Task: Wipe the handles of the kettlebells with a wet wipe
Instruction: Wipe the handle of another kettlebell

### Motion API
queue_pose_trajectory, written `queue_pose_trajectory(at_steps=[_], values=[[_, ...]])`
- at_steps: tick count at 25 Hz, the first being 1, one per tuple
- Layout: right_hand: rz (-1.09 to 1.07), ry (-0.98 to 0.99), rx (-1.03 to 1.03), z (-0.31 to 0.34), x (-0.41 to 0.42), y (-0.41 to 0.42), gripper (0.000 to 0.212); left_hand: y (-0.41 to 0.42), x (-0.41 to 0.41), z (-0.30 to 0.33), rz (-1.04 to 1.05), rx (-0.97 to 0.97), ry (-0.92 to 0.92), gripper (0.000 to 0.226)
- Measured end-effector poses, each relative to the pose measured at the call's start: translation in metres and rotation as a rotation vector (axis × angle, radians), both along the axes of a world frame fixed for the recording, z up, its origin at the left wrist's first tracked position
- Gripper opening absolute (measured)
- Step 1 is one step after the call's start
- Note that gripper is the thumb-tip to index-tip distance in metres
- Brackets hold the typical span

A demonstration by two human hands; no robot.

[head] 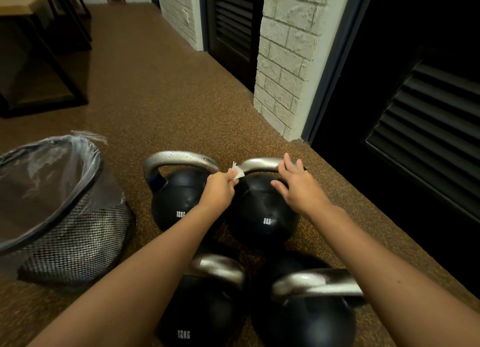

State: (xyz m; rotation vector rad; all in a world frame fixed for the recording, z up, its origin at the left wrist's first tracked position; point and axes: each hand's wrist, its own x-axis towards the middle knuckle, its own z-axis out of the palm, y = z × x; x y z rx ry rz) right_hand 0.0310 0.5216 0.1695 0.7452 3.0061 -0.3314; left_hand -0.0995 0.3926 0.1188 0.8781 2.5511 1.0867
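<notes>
On the speckled gym floor [161, 105], my left hand [220, 188] pinches the wet wipe [237, 172] against the 8KG kettlebell [262, 211]'s handle [259, 165] while my right hand [298, 188] hovers with fingers spread, so I judge the small wipe could slip free or miss the handle's far end.

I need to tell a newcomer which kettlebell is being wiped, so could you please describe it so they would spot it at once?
Start at the mesh waste bin on the left; four black kettlebells stand on the floor to its right. Take the far pair and pick the right-hand one, the 8KG kettlebell. Unlike its 12KG neighbour, it is marked 8KG, and the left hand holds a white wipe at its handle.
</notes>
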Motion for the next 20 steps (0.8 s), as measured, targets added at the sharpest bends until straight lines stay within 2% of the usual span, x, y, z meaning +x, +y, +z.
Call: queue_pose_trajectory(at_steps=[6,11,13,17,20], values=[[-0.006,0.005,-0.013,-0.001,-0.001,0.000,0.057,0.011,0.008,0.011,-0.054,0.139,0.047,0.036],[0.003,0.003,-0.014,0.000,0.001,0.001,0.057,-0.002,0.006,-0.005,0.047,0.052,0.004,0.033],[-0.002,0.008,-0.019,0.000,0.000,0.001,0.057,0.000,0.002,-0.002,0.045,0.072,-0.009,0.032],[0.004,0.008,-0.015,-0.001,0.000,0.002,0.056,0.002,-0.002,0.009,-0.105,0.211,0.025,0.032],[0.005,0.017,-0.015,-0.002,0.001,0.003,0.056,-0.009,-0.005,0.004,-0.156,0.168,0.093,0.030]])
